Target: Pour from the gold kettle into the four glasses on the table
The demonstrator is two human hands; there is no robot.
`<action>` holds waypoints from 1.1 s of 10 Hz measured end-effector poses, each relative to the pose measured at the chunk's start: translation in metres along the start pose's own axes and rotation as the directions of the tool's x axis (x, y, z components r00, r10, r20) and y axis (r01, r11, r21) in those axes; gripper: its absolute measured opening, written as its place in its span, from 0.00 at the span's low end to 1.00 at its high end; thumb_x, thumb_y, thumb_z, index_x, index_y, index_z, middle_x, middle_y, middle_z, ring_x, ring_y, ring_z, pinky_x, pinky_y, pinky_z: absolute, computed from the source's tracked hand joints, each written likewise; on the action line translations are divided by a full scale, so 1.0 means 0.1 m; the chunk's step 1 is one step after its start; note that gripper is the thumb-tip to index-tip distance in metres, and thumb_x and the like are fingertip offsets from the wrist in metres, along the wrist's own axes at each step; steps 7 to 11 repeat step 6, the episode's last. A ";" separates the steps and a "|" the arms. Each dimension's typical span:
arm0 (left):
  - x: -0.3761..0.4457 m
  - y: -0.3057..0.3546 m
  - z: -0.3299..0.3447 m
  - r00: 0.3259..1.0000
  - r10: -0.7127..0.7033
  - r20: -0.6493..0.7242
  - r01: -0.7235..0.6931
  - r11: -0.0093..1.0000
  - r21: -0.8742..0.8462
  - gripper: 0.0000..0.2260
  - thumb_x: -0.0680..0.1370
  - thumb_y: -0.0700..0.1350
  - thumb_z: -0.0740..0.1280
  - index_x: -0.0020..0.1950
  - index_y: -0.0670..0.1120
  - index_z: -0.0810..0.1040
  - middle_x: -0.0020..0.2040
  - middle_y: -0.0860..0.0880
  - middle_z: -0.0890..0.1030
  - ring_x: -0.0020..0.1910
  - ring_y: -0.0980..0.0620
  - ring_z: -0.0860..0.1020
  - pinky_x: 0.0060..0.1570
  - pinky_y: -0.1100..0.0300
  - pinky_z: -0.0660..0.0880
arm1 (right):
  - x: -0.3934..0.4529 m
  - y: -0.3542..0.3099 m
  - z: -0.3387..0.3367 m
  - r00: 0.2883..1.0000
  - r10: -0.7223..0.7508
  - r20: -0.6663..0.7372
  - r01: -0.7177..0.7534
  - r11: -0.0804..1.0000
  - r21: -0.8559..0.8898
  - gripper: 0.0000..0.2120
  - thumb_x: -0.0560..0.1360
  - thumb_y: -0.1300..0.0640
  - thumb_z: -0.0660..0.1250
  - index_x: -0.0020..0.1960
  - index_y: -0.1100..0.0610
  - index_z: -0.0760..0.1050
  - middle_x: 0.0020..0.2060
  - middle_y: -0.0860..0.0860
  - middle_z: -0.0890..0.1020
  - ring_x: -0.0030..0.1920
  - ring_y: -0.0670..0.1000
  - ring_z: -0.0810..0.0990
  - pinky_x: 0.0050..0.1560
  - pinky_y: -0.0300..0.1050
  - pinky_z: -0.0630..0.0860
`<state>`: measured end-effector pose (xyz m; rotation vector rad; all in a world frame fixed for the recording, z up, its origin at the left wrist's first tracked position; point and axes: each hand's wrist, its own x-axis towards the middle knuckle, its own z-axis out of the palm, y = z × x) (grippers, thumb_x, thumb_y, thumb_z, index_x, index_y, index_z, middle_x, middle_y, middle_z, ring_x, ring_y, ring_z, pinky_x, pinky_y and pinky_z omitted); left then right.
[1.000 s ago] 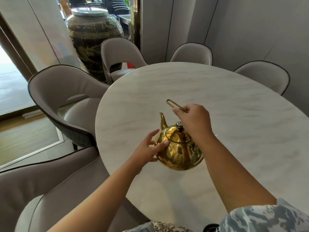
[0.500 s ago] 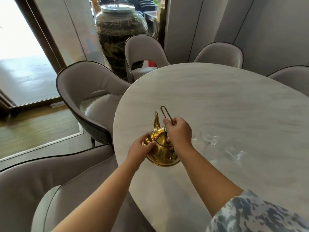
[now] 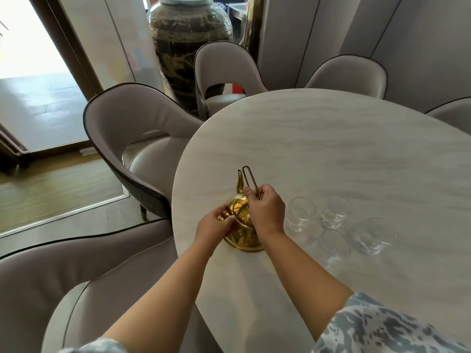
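Gold kettle [image 3: 242,233] upright on the pale marble table [image 3: 331,149], near its left edge, spout [image 3: 239,183] pointing to the far side. Thin wire handle [image 3: 251,180] raised above the lid, tilted away toward the far side. Right hand [image 3: 266,208] over the top of the kettle, thumb and fingers [image 3: 248,193] pinched together on the lower part of the wire handle, remaining fingers curled in, knuckles toward the glasses. Left hand [image 3: 214,226] against the kettle's left shoulder, fingertips [image 3: 230,219] bent and pressed to the metal just beside the lid, fingers close together rather than spread; whether gripping or merely steadying cannot be told. Kettle base flat on the tabletop, not lifted.

Four clear glasses [image 3: 300,215] grouped just right of the kettle, two farther and two nearer, standing close to one another; nearest of them just beside the right wrist, not touching. Contents impossible to judge through the blur.

Patterned blue-white sleeve [image 3: 382,327] at the lower right. Grey upholstered chairs [image 3: 132,118] ringed around the table, dark-piped along the edges. Large dark ornamented jar [image 3: 188,47] on the floor at the far side, behind one chair. Bright doorway [image 3: 33,59] far left.
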<state>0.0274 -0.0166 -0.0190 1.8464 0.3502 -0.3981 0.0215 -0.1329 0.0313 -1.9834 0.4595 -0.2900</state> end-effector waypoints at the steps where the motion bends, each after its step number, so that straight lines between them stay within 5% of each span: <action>1: 0.03 0.01 0.01 1.000 0.004 0.015 -0.004 1.000 -0.019 0.22 0.77 0.45 0.69 0.71 0.53 0.74 0.58 0.45 0.81 0.55 0.48 0.81 0.58 0.48 0.79 | 0.02 0.00 0.01 1.000 0.002 0.004 -0.002 1.000 -0.003 0.16 0.75 0.47 0.70 0.39 0.59 0.73 0.32 0.55 0.82 0.33 0.59 0.82 0.35 0.57 0.81; 4: 0.01 0.09 -0.03 0.997 0.022 0.071 -0.031 0.992 0.121 0.23 0.79 0.45 0.66 0.74 0.51 0.69 0.63 0.43 0.78 0.52 0.47 0.78 0.52 0.55 0.76 | 0.03 -0.01 0.01 0.997 0.035 0.074 -0.036 0.999 0.001 0.15 0.74 0.46 0.70 0.44 0.57 0.74 0.37 0.55 0.84 0.37 0.58 0.84 0.41 0.56 0.83; 6: -0.08 0.21 -0.18 0.988 -0.046 0.146 0.022 0.987 0.162 0.19 0.78 0.47 0.67 0.68 0.47 0.75 0.56 0.44 0.80 0.51 0.48 0.78 0.47 0.53 0.76 | -0.09 -0.14 -0.19 0.992 0.044 0.117 -0.030 0.992 -0.119 0.15 0.78 0.51 0.66 0.60 0.58 0.77 0.52 0.53 0.83 0.51 0.53 0.82 0.45 0.43 0.76; 11: -0.08 0.21 -0.18 0.988 -0.046 0.146 0.022 0.987 0.162 0.19 0.78 0.47 0.67 0.68 0.47 0.75 0.56 0.44 0.80 0.51 0.48 0.78 0.47 0.53 0.76 | -0.09 -0.14 -0.19 0.992 0.044 0.117 -0.030 0.992 -0.119 0.15 0.78 0.51 0.66 0.60 0.58 0.77 0.52 0.53 0.83 0.51 0.53 0.82 0.45 0.43 0.76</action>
